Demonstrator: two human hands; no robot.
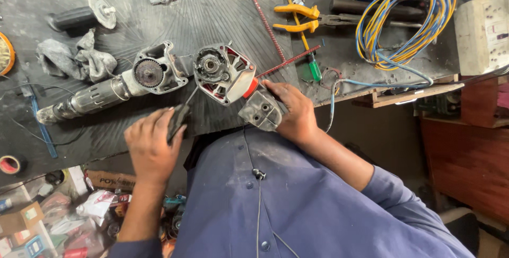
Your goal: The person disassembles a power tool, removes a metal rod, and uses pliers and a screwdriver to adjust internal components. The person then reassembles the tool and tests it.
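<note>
- Hands come first, at the lower middle of the frame: the left hand [151,147] is closed around the dark handle of a screwdriver [179,117], whose thin shaft slants up and right to the open motor housing [222,72].
- The right hand [294,112], just right of centre, is wrapped around the grey-and-red rear end of that housing, holding it tilted on the bench edge with its round open face turned up toward the camera.
- Touching the housing's left side lies a grey gearbox body [114,88], its toothed gear showing, the long nose stretching toward the left edge.
- A crumpled grey rag [77,56] sits above it, at the left.
- Further up left lies a black side handle [79,17] with a metal disc at its end.
- At the upper right, yellow-handled pliers [302,17] lie beside a coil of blue and yellow wire [405,19] on the dark workbench [212,3].
</note>
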